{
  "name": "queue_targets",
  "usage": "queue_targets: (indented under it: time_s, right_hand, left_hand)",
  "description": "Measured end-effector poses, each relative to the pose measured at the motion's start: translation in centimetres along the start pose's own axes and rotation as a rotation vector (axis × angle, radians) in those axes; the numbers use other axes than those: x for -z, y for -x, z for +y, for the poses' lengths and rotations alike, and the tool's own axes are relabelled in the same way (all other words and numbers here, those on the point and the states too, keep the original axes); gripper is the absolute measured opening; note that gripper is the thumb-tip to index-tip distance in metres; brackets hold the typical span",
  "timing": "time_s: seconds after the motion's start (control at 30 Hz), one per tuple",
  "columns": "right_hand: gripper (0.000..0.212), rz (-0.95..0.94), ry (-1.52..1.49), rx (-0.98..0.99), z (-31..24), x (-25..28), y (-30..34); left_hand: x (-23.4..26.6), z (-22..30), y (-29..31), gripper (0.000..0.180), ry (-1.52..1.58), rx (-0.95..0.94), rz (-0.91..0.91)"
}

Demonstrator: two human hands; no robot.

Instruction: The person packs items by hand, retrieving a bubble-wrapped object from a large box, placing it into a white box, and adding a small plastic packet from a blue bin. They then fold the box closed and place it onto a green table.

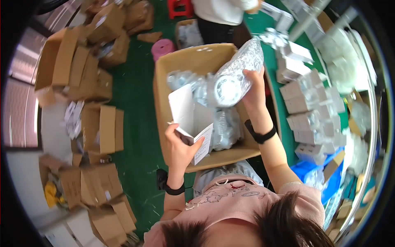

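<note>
My left hand (180,147) grips a small white cardboard box (190,113), its flaps standing open, thumb on one side and fingers on the other. In my right hand (256,88) is a bubble-wrapped round item (238,78) with a pale ring-shaped end; the wrapping hides what it is. Both are held over a large brown carton (181,59). Inside that carton lie several more bubble-wrapped items (224,129), partly covered by the white box and the wrapped item.
White boxes (302,96) stand in rows on the right, beside a blue crate (329,177). Brown cartons (72,70) pile up on the left over the green floor (138,90). A pink stool (162,48) and another person (222,12) are beyond the large carton.
</note>
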State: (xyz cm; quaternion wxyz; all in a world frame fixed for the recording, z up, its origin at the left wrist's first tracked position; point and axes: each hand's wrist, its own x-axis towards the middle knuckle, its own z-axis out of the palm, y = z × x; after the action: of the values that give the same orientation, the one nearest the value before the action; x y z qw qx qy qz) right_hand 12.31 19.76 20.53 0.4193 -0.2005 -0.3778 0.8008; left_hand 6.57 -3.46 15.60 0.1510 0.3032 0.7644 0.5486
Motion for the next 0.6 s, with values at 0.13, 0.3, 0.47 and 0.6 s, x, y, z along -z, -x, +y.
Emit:
queue_targets:
  time_s: [0.13, 0.3, 0.47, 0.6]
  right_hand:
    - [0.077, 0.173, 0.115, 0.31, -5.9, 2.3, 4.3]
    - [0.076, 0.354, 0.66, 0.743, -11.5, 12.2, 7.6]
    - [0.073, 0.575, 0.953, 0.864, -18.1, 21.5, 14.2]
    - [0.048, 0.533, 1.474, 0.787, -22.9, 23.5, 19.8]
  left_hand:
    - [-7.9, 4.7, -2.7, 0.084, -0.123, -0.344, -0.168]
    - [-18.7, 7.6, -2.1, 0.084, 0.201, -0.35, -0.37]
    - [-26.8, 11.4, 1.7, 0.08, 0.022, -0.754, -0.644]
    - [-32.6, 15.0, 5.1, 0.079, 0.117, -0.784, -0.873]
